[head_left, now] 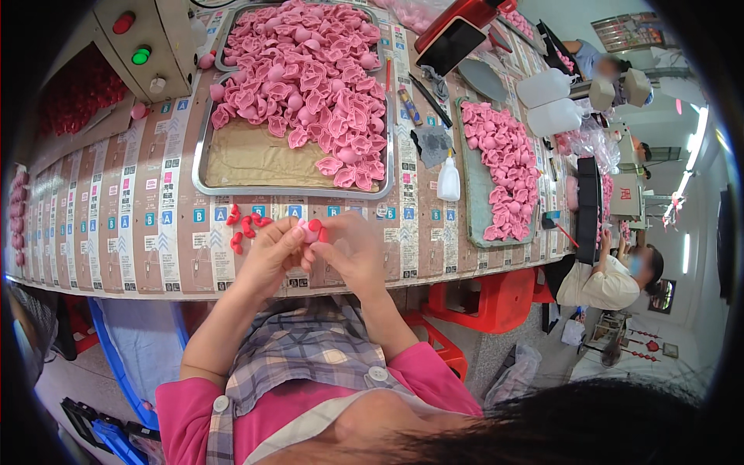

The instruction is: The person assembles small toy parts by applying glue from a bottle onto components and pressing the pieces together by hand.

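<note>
Close to the table's front edge, my two hands meet over a small pink rounded piece (309, 234) that bears glossy red parts. My left hand (267, 252) is closed, pinching the pink piece between thumb and fingers. My right hand (353, 252) has its thumb and fingers closed at a small red curved piece (322, 233) against the pink one; the back of this hand is smeared by motion. Several loose red curved pieces (246, 225) lie on the table just beyond my left hand.
Beyond my hands a metal tray (291, 191) carries a heap of pink petal-like pieces. Farther right are a white squeeze bottle (449, 180) and a green tray (474, 182) of similar pieces. A machine with buttons (147, 46) stands far left. Co-workers sit along the right.
</note>
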A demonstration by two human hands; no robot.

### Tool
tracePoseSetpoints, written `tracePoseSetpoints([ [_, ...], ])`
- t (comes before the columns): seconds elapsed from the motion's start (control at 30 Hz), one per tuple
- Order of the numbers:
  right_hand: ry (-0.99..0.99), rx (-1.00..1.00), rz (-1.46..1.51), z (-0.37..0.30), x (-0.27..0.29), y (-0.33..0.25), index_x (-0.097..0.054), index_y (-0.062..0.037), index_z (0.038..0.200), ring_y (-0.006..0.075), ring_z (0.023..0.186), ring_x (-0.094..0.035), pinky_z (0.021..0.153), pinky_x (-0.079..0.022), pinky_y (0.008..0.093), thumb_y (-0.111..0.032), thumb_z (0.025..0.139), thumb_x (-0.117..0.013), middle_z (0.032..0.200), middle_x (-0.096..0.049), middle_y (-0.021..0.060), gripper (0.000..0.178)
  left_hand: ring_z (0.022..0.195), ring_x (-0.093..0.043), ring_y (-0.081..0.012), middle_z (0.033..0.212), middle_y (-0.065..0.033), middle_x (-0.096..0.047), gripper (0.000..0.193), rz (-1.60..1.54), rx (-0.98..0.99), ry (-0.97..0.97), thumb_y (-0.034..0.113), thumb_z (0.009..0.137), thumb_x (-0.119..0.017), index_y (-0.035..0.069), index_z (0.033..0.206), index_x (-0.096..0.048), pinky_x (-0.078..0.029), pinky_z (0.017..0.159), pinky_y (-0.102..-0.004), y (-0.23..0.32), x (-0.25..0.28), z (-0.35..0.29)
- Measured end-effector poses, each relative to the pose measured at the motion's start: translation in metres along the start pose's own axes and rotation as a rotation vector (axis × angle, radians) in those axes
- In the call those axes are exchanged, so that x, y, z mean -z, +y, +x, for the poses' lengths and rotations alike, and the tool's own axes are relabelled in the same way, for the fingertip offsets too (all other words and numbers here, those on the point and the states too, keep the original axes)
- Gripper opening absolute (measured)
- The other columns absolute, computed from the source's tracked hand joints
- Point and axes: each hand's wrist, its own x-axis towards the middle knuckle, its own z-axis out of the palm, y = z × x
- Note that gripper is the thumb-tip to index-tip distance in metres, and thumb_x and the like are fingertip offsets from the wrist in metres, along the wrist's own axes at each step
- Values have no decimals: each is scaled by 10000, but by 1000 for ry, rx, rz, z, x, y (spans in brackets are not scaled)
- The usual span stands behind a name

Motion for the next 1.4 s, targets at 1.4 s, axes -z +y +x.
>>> tracePoseSetpoints([
  [1.4,502,293,87,6,42,-37,-490,-26,873,121,678,-480,611,-395,243,-333,614,-766,755,-488,43,488,931,-518,-106,1063,-51,-525,421,233,-195,24,-22,733,-605,19,1119,-443,-429,807,-227,1,-9,-5],
])
